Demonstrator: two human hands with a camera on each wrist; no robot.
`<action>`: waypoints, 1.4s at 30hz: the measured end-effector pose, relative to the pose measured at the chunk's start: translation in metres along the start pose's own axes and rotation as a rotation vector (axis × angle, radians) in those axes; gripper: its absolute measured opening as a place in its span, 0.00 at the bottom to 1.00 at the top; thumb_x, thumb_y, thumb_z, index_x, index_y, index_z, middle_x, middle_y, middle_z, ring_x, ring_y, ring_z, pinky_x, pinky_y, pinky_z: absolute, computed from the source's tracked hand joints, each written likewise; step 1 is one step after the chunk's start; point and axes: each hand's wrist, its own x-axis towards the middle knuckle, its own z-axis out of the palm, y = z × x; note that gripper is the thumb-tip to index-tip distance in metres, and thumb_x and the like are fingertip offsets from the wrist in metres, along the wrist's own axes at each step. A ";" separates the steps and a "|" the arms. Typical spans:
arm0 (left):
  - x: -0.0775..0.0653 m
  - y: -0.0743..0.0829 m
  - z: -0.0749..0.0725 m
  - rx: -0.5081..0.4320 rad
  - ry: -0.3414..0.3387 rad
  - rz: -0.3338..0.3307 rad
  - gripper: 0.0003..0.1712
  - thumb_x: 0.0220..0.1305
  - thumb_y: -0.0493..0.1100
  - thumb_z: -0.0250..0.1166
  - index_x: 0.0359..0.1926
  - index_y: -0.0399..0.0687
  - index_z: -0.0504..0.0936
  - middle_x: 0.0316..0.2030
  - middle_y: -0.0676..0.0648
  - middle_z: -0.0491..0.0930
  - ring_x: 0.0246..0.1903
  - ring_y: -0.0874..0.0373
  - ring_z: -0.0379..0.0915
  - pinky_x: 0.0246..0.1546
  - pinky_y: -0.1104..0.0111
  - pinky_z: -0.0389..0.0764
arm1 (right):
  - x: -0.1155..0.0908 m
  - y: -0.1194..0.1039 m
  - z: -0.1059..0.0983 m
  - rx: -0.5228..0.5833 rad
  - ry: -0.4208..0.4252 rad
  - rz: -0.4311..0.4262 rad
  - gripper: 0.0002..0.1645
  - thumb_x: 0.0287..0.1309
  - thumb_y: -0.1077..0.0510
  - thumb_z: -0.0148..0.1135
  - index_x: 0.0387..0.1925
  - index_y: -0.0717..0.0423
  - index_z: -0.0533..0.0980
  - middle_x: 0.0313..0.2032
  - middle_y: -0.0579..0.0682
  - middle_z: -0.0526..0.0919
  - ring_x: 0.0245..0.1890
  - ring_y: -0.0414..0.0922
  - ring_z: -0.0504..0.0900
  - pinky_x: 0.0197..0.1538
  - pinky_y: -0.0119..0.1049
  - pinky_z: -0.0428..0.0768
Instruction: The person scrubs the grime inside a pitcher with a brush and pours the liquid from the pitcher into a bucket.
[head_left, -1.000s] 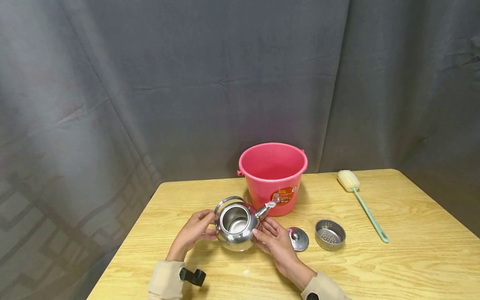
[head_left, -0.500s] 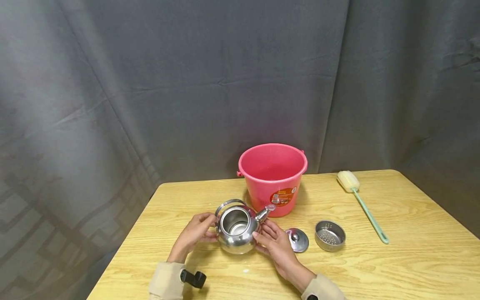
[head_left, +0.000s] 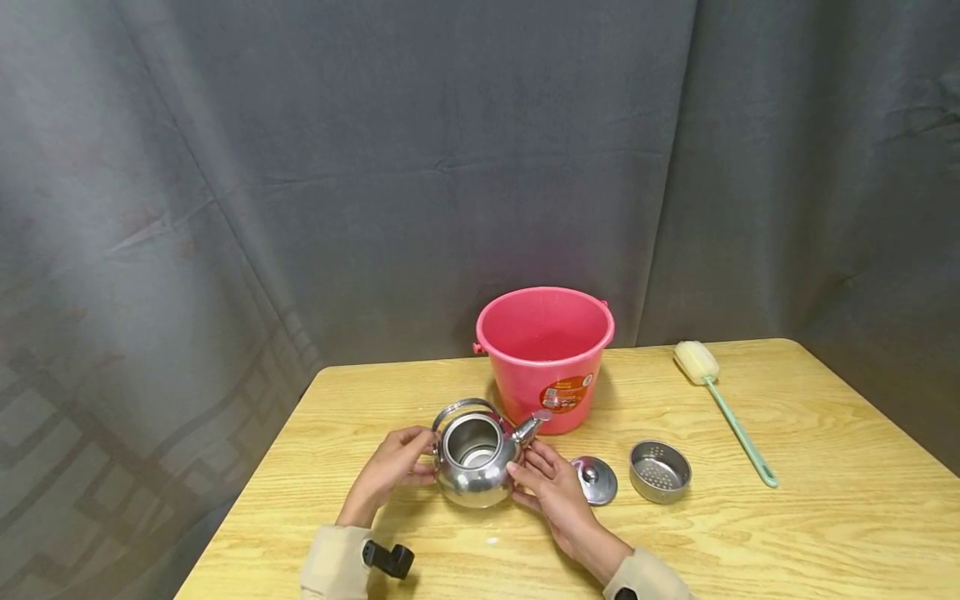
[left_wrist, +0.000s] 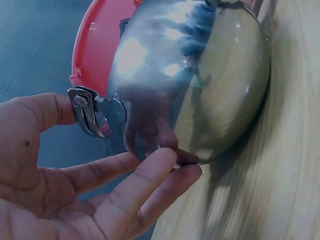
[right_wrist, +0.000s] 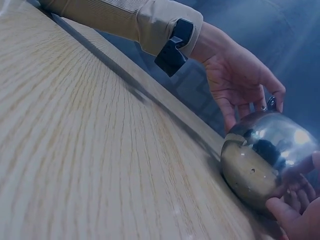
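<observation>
A shiny steel teapot (head_left: 474, 487), its round mouth uncovered, is between my two hands at the front middle of the table. My left hand (head_left: 395, 461) holds its left side; in the left wrist view the thumb is at the handle bracket (left_wrist: 90, 111) and fingertips touch the belly. With my right hand (head_left: 553, 493) I hold the other side, thumb on the front and fingers under the spout (head_left: 529, 427). The hooped handle (head_left: 465, 403) leans back behind the mouth. Close by my right hand lies a round steel lid (head_left: 597, 481) with a knob.
Right behind the teapot stands a pink bucket (head_left: 517, 379). A perforated steel strainer cup (head_left: 660, 472) sits right of the lid. Farther right lies a long-handled sponge brush (head_left: 738, 425). Grey curtains (head_left: 450, 183) hang along the table's back edge.
The teapot has come down slightly, with both hands keeping their hold, and its spout points a little lower. Over the last half second almost nothing moves.
</observation>
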 end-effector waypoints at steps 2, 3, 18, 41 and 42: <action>0.000 0.000 0.000 0.006 0.001 0.004 0.24 0.67 0.46 0.56 0.51 0.26 0.76 0.43 0.36 0.73 0.28 0.51 0.80 0.34 0.61 0.85 | 0.000 0.000 0.000 -0.001 -0.006 0.002 0.42 0.62 0.63 0.62 0.70 0.73 0.51 0.65 0.73 0.61 0.56 0.52 0.73 0.50 0.48 0.80; 0.000 0.000 0.000 0.008 0.003 0.004 0.24 0.67 0.46 0.56 0.51 0.26 0.76 0.42 0.36 0.74 0.28 0.51 0.80 0.34 0.62 0.85 | 0.000 0.000 0.000 0.000 -0.009 0.002 0.42 0.62 0.63 0.62 0.70 0.73 0.51 0.65 0.73 0.60 0.56 0.52 0.73 0.50 0.48 0.80; 0.002 -0.007 0.002 0.005 0.028 -0.026 0.27 0.67 0.50 0.59 0.51 0.27 0.76 0.43 0.35 0.74 0.27 0.52 0.79 0.34 0.59 0.85 | -0.003 -0.003 0.000 -0.001 -0.009 0.040 0.41 0.66 0.57 0.57 0.69 0.75 0.50 0.66 0.76 0.55 0.61 0.58 0.67 0.51 0.51 0.79; 0.000 0.001 0.005 0.004 0.033 -0.034 0.30 0.68 0.53 0.60 0.52 0.27 0.76 0.41 0.36 0.74 0.27 0.52 0.80 0.33 0.60 0.85 | -0.004 -0.013 -0.002 0.065 -0.040 0.087 0.36 0.69 0.56 0.49 0.67 0.76 0.52 0.66 0.73 0.57 0.68 0.68 0.50 0.63 0.57 0.65; 0.000 0.001 0.005 0.007 0.033 -0.034 0.30 0.68 0.53 0.60 0.52 0.27 0.75 0.41 0.36 0.75 0.28 0.51 0.80 0.33 0.59 0.85 | -0.005 -0.014 -0.001 0.076 -0.031 0.095 0.35 0.68 0.57 0.50 0.67 0.76 0.53 0.66 0.73 0.58 0.68 0.68 0.50 0.64 0.58 0.63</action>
